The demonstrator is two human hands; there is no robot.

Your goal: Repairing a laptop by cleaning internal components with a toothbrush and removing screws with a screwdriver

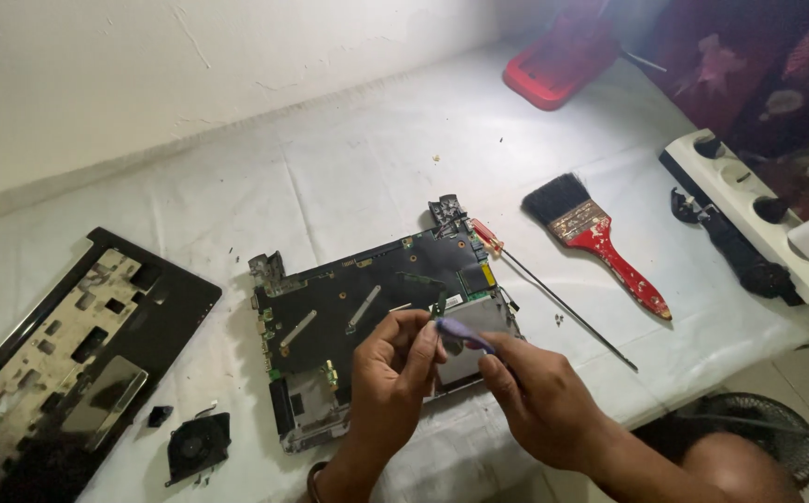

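Note:
An opened laptop base (349, 307) with its dark circuit board and a silver drive lies on the white cloth. My right hand (539, 401) grips a purple pry tool (465, 333), its tip pointing left over the silver drive. My left hand (395, 368) hovers over the board's right part, its fingertips pinched by the tool's tip next to a small green part; whether they hold anything is unclear.
A black laptop palm-rest cover (69, 359) lies at left, a small black fan (198, 445) beside it. A red-handled screwdriver (553, 293), red-handled paintbrush (600, 237), white power strip (749, 200) and red tray (558, 65) sit at right. Loose screws (559, 319) lie nearby.

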